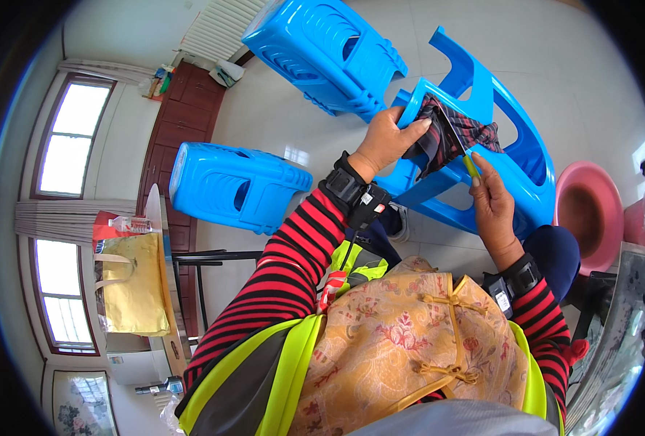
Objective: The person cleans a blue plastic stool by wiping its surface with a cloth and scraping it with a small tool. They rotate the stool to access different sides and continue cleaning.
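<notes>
A blue plastic stool [518, 191] lies tipped over before me. Dark cloth with red stripes [437, 141] is bunched over one of its legs. My left hand [390, 139] grips the stool's leg end and the edge of the cloth, the thumb lying on the fabric. My right hand [491, 201] holds a slim tool by its green handle [470, 166], between thumb and fingers. The tool's thin dark blade [453, 131] runs up across the cloth towards my left hand; whether it touches the fabric is hard to tell.
Stacked blue plastic stools [322, 54] stand beyond my left hand, and another stack [238, 185] stands at the left. A pink plastic basin [589, 218] sits on the floor at the right. A table with a yellow bag [134, 283] is at the far left.
</notes>
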The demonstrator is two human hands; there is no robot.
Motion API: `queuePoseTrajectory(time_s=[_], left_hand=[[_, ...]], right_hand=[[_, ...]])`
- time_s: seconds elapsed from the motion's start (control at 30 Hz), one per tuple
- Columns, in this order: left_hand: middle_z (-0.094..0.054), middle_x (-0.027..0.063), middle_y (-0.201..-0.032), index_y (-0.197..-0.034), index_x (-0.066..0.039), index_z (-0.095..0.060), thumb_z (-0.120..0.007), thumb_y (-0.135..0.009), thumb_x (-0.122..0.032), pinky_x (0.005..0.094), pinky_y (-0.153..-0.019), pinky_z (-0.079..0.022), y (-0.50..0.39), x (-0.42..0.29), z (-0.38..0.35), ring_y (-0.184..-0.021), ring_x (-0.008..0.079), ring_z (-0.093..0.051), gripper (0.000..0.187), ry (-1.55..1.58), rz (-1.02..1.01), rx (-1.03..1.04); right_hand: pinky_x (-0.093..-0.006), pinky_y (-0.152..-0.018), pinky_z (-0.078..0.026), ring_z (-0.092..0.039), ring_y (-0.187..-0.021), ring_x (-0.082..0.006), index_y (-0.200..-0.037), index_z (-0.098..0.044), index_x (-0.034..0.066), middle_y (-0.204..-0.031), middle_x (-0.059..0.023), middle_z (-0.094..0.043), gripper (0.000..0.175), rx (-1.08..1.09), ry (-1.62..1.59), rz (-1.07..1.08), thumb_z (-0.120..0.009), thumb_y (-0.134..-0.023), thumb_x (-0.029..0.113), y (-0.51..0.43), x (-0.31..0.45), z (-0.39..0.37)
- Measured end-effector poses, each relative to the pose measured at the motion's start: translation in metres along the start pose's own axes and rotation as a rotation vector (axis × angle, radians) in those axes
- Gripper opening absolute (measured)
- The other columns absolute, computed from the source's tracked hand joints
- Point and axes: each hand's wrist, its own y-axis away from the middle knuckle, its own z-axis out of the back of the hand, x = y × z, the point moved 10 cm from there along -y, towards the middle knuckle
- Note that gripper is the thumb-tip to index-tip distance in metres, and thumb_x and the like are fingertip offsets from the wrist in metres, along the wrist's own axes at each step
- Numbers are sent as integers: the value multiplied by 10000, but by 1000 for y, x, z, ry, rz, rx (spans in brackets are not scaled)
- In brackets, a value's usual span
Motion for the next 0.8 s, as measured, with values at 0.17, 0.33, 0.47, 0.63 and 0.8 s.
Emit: queuePoseTrajectory(time_s=[0.17, 0.33, 0.47, 0.63, 0.8], left_hand=[[-653, 65, -744, -902, 14, -676, -717, -853, -326, 289, -619, -470, 2, -3, -1, -679, 101, -551, 346, -27, 0, -13], [-652, 78, -737, -875, 7, -674, -723, -849, -327, 293, -610, -467, 3, 2, -1, -670, 105, -551, 338, -82, 38, 8], [-654, 74, -739, -869, 7, -674, -722, -841, -293, 296, -609, -470, 4, 0, 0, -670, 105, -555, 306, -47, 11, -23], [-665, 56, -761, -888, 8, -675, -718, -826, -250, 294, -620, -486, 5, -3, -2, -684, 104, -572, 269, 10, 9, -25], [-678, 71, -780, -890, 15, -679, -719, -822, -253, 293, -638, -499, 1, 2, -2, -693, 111, -591, 280, -9, 82, 3]], right_hand=[[-190, -670, -423, -468, -720, -65, -1326, -578, 94, -839, 20, -539, 345, -20, -12, 50, -549, -984, 61, 0, 8, -6], [-210, -613, -440, -493, -681, -52, -1267, -612, 86, -795, -6, -577, 316, 30, 51, 32, -572, -960, 22, -9, 25, 6], [-198, -561, -392, -435, -635, -37, -1282, -603, 89, -722, 31, -495, 307, 126, -102, -150, -551, -980, 68, -16, 23, 9], [-199, -525, -369, -427, -591, -38, -1285, -602, 75, -674, 26, -480, 304, 203, -106, -414, -531, -989, 84, -16, 12, 12], [-176, -445, -318, -394, -514, -26, -1310, -585, 121, -668, 19, -493, 309, 200, -198, -520, -481, -1020, 143, -20, 4, 18]])
